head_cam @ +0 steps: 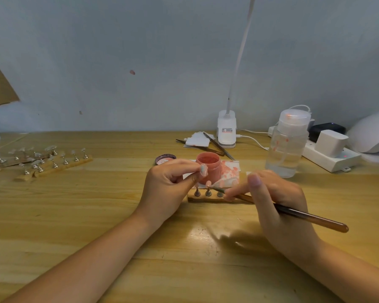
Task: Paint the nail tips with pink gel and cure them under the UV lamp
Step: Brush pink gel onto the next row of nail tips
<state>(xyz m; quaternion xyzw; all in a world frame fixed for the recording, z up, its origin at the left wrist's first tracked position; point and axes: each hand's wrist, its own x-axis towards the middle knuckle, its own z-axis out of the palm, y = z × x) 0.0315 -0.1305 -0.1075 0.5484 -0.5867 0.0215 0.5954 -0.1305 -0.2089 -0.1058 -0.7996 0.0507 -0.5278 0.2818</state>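
Pinching the brush, the right hand is aiming its long axis leftward — bristles meeting the nail tip, left hand curled just beside, grip unclear.

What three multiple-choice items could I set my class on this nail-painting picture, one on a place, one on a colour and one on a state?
1. Where does the loose jar lid lie?
A. Left of the gel jar
B. On the power strip
C. Under the lamp base

2. What colour is the gel in the open jar?
A. Blue
B. Pink
C. Green

3. What is the right hand doing?
A. Lying flat on the table
B. Lifting the clear bottle
C. Holding a brush

Answers: 1 A, the lid rests on the table just left of the jar. 2 B, the jar's contents look coral pink. 3 C, its fingers grip the brush, whose tip meets a nail tip on the small stand.
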